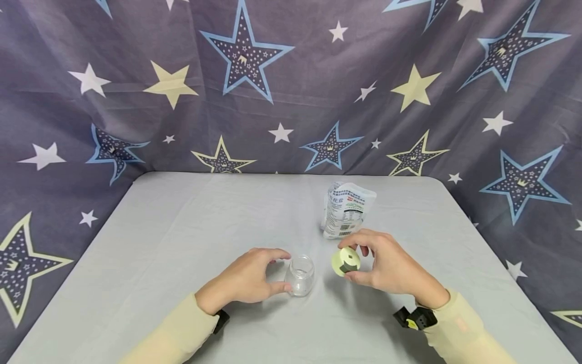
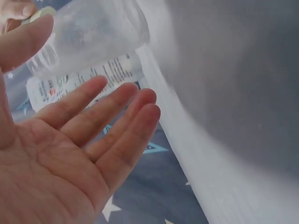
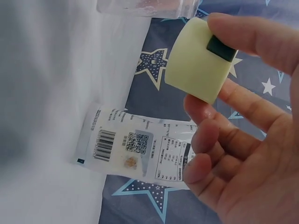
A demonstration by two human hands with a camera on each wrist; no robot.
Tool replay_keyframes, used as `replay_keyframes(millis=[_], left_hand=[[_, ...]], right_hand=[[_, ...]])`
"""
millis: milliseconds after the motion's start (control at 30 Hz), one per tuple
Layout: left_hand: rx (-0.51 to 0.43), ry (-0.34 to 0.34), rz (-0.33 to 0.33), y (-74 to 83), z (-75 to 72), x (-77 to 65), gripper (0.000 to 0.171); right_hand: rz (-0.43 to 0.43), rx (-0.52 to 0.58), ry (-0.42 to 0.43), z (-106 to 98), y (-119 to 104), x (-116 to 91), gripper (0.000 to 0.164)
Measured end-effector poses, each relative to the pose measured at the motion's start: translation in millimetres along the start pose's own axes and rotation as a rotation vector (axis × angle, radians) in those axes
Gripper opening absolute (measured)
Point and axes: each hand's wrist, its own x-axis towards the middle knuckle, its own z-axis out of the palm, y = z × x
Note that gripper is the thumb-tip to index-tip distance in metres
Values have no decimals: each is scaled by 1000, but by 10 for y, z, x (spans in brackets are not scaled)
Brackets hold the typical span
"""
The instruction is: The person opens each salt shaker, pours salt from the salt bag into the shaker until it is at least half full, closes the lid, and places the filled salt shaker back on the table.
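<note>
Sleeve (image 1: 168, 328), pale yellow, well left of jar and on its near side, dark strap (image 1: 221, 320) under the cuff. Left hand (image 1: 252, 275) just left of jar: thumb and forefinger spread apart toward it, other fingers extended, not wrapped round the glass. Can't tell if thumb tip actually makes contact. Jar (image 1: 300, 277) itself: clear glass, rounded, upright on grey-white table (image 1: 182, 227), mouth uncovered. Printed pouch (image 1: 347, 210) stands beyond jar, to its right, white/pale blue, barcode and QR code on the side the right wrist view catches. Cap (image 1: 343, 261), pale yellow with a dark green patch, right of jar and apart from it. Right hand (image 1: 386, 260), farther right of jar, pinches cap between thumb and fingers. Star-print backdrop (image 1: 309, 101) behind jar, past table's far edge.
</note>
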Motion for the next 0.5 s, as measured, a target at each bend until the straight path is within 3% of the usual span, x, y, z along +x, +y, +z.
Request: replay_keyframes(millis=[300, 500], left_hand=[[15, 46, -63, -47, -70, -32, 45], [54, 106, -66, -87, -65, -19, 40]], right_hand=[[47, -39, 4, -18, 59, -68, 47], [83, -76, -1, -25, 89, -116, 45]])
